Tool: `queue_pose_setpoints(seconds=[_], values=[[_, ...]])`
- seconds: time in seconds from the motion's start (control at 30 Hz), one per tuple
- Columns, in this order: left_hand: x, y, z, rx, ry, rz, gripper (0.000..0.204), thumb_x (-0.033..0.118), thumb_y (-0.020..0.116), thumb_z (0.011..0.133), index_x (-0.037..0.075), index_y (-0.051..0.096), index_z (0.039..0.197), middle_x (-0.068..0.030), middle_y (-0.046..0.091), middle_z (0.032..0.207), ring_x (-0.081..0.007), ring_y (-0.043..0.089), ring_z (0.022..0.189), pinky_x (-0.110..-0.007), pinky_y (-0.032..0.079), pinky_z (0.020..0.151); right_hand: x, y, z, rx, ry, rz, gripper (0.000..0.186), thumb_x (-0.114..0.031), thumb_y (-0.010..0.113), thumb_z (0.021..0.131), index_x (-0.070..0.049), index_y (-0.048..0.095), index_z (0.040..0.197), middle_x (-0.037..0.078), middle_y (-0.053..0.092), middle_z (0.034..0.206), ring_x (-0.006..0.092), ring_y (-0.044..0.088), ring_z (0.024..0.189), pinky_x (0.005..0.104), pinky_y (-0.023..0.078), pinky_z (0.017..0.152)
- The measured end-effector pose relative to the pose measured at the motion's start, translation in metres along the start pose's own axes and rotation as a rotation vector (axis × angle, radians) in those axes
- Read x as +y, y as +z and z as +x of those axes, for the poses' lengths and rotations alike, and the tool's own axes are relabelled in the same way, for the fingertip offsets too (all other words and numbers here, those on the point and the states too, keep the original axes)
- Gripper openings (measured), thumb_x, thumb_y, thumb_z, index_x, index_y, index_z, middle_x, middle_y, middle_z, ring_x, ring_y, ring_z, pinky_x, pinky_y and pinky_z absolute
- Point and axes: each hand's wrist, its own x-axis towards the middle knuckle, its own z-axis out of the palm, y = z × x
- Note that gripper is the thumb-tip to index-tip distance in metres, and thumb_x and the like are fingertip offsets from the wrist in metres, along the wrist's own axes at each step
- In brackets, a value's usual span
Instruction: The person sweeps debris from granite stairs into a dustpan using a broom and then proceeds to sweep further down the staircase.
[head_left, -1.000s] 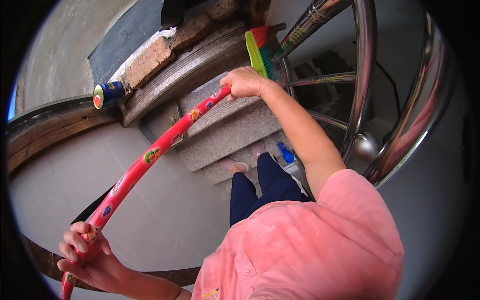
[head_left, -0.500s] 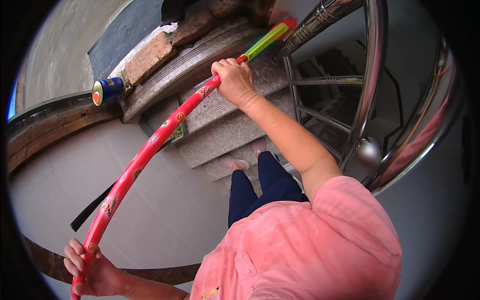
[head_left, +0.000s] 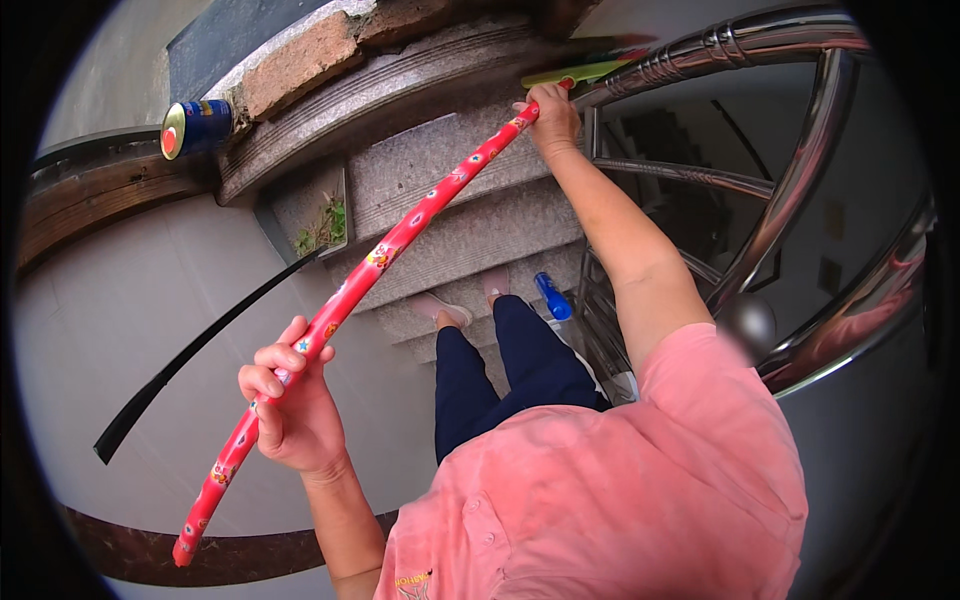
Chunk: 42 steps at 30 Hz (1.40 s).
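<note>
My right hand (head_left: 553, 122) grips a red, patterned broom pole (head_left: 420, 212) just below its head. The yellow-green broom head (head_left: 560, 77), with red bristles, lies beside the steel railing at the upper right. Lower down, my left hand (head_left: 298, 400) has its fingers curled round the same pole. To the left of the pole, a long black handle (head_left: 205, 319) reaches down from a metal-edged pan (head_left: 285, 221) on the steps, which holds some green leaves (head_left: 333, 218).
Stone steps (head_left: 450, 240) run under my feet, with a blue bottle (head_left: 552, 296) beside them. A curved steel railing (head_left: 800, 188) bounds the right. At the upper left, a blue can (head_left: 195, 128) lies on its side by broken bricks (head_left: 300, 68), above a wooden edge (head_left: 100, 215).
My left hand has moved up and to the right along with the pole. My right hand and the broom head have shifted right, toward the railing. The view has shifted slightly.
</note>
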Motion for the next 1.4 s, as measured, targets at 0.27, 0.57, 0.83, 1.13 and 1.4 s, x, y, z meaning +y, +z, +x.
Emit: queue_pose_setpoints(seconds=[0.27,0.57,0.83,1.13,1.4], values=[[0.084,-0.01,-0.039,-0.032,0.172,0.453,0.034,0.04,0.061,0.091,0.013,0.046,0.08,-0.0069,0.051,0.086,-0.0339,0.05,0.114,-0.043,0.047,0.074,-0.124,0.064,-0.051,-0.157,-0.058,0.28,0.021,-0.025,0.073,0.073,-0.013,0.055,0.077,0.004,0.06,0.087,0.0268,0.058,0.096,0.0404,0.051,0.077],[0.172,-0.012,-0.092,-0.082,0.32,0.473,0.037,0.033,0.073,0.078,0.015,0.042,0.072,-0.0008,0.046,0.07,-0.0227,0.05,0.088,-0.033,0.047,0.062,-0.185,-0.012,-0.079,0.021,-0.15,0.324,0.027,-0.03,0.074,0.071,-0.013,0.055,0.076,0.005,0.059,0.085,0.027,0.058,0.094,0.0411,0.044,0.075],[0.108,0.008,-0.025,-0.105,0.08,0.374,0.04,0.033,0.078,0.072,0.016,0.043,0.068,0.0005,0.05,0.062,-0.0191,0.057,0.075,-0.033,0.048,0.058,-0.126,0.029,-0.121,-0.549,-0.128,0.157,0.012,-0.023,0.067,0.075,-0.012,0.063,0.077,0.006,0.065,0.089,0.0258,0.061,0.095,0.0423,0.053,0.081],[0.141,0.016,-0.041,-0.047,0.146,0.378,0.035,0.035,0.07,0.08,0.014,0.043,0.073,-0.0028,0.052,0.071,-0.0227,0.057,0.082,-0.037,0.046,0.062,-0.122,-0.035,-0.09,-0.182,-0.046,0.19,0.022,-0.031,0.068,0.078,-0.013,0.056,0.074,0.004,0.061,0.081,0.0259,0.059,0.089,0.0417,0.044,0.071],[0.068,0.02,-0.007,-0.105,0.102,0.443,0.044,0.051,0.058,0.092,0.013,0.042,0.077,-0.0068,0.05,0.08,-0.0305,0.054,0.101,-0.041,0.047,0.068,-0.058,0.049,-0.107,-0.425,0.079,0.212,0.004,-0.018,0.059,0.083,-0.015,0.06,0.082,0.003,0.064,0.093,0.0263,0.057,0.102,0.0468,0.044,0.081]])
